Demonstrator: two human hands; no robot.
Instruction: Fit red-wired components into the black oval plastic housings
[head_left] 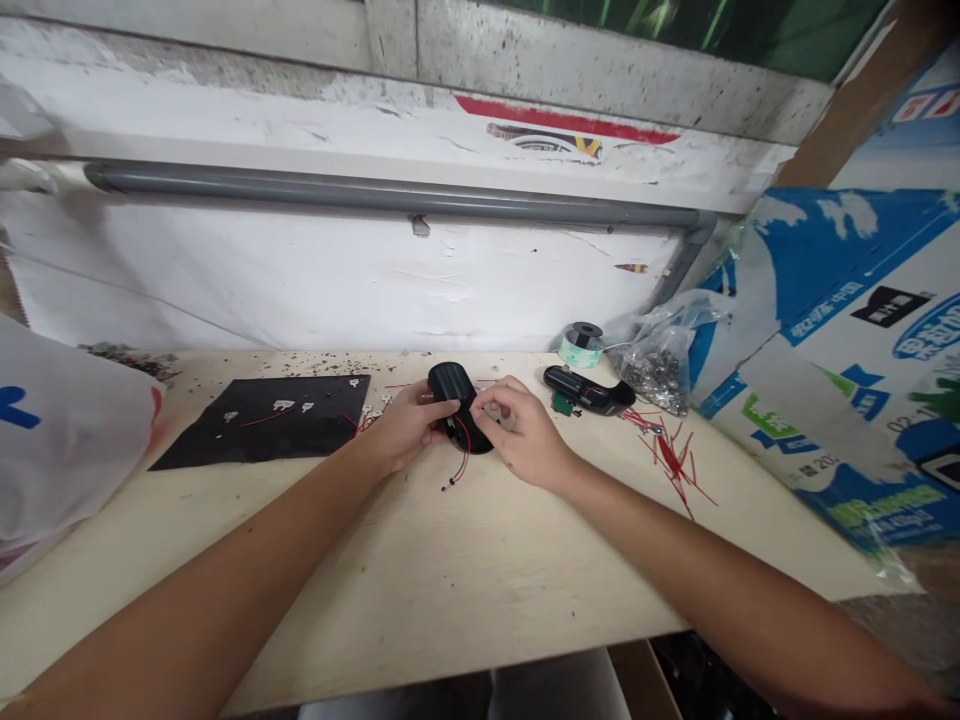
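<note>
A black plastic housing (451,380) with a rounded end is held over the middle of the table. My left hand (409,428) is closed around its left side, thumb on top. From the housing a red and black wire pair (466,452) hangs down toward me, with a small dark part at its end. My right hand (521,430) is at the housing's right side, thumb and forefinger pinched together; whatever is between them is too small to make out. A second black housing (585,388) lies to the right, with a green piece (562,403) beside it.
Loose red wires (675,460) and a plastic bag of small metal parts (660,375) lie at right, near a tape roll (581,345). On the left is a black sheet (277,420) with small white pieces. A printed carton (847,350) flanks the table; a white bag (67,430) stands left.
</note>
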